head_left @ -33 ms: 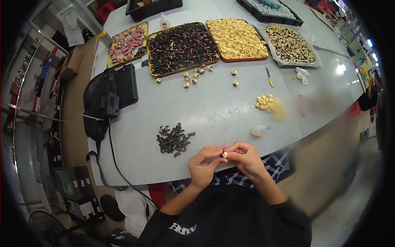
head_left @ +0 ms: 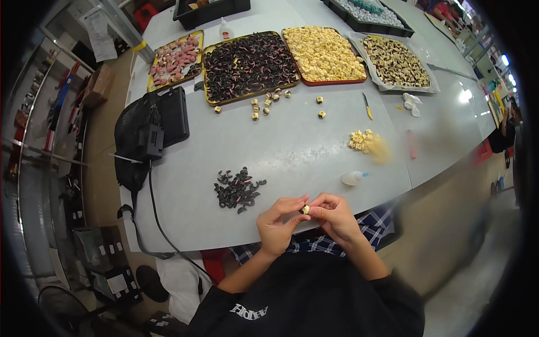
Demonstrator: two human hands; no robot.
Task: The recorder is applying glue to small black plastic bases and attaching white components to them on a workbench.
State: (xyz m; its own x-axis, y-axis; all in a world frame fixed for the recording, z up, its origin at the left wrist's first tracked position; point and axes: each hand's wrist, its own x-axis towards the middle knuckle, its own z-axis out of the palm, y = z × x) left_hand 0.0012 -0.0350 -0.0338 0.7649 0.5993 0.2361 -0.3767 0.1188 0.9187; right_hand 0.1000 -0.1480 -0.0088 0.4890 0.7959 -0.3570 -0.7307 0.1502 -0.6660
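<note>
Over the table's near edge, my left hand and my right hand meet fingertip to fingertip. Between them they pinch a small cream-and-black piece, partly covered by the fingers. Left of my hands lies a loose heap of dark curved pieces, a few showing pink. A white squeeze bottle with a blue tip rests on its side to the right. Behind it sits a small pile of cream cube-like pieces, blurred on its right side.
Across the table stand trays of pink pieces, dark curved pieces, cream pieces and cream-and-black pieces. A yellow-handled knife lies before them. A black bag with a cable occupies the left edge.
</note>
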